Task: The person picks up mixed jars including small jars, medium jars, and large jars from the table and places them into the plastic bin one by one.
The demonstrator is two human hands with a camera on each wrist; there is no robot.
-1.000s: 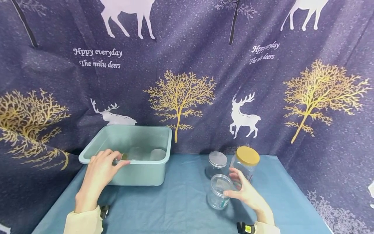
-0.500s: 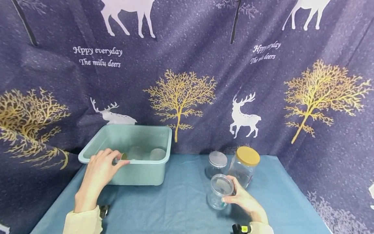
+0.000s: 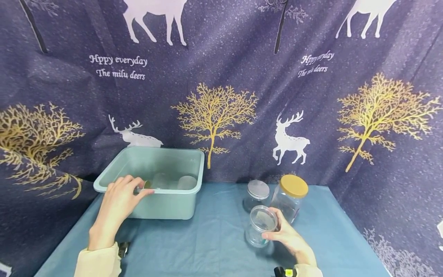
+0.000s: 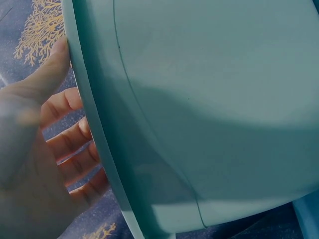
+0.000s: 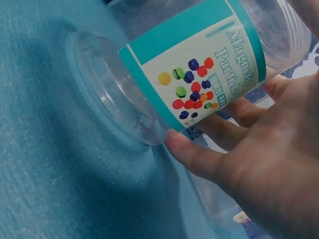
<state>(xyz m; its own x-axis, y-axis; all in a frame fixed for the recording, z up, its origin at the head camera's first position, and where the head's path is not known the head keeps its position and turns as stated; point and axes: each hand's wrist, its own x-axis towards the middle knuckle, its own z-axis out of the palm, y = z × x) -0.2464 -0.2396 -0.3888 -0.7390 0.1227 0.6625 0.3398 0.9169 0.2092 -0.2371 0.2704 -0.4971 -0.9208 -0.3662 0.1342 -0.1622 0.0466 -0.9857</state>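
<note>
At the left, my left hand [image 3: 119,204] holds the near rim of a pale green plastic basin [image 3: 166,206]; in the left wrist view the fingers [image 4: 67,142] curl behind the rim, their tips hidden. My right hand [image 3: 288,234] grips a clear lidless plastic jar [image 3: 256,231], thumb in front and fingers round its right side. The right wrist view shows its teal and white label [image 5: 194,74] with coloured dots and the jar's base close over the blue cloth. Behind it stand a clear jar with a grey lid [image 3: 258,189] and a larger one with a gold lid [image 3: 293,186].
Inside the basin lie several clear rounded containers [image 3: 187,182], one with a gold edge [image 3: 147,184] beside my left fingers. A blue cloth [image 3: 211,250] covers the table. A dark curtain [image 3: 228,46] with deer and gold trees hangs behind.
My right hand has moved slightly left and closed round the clear jar, away from the gold-lidded jar. The left hand and basin have stayed put.
</note>
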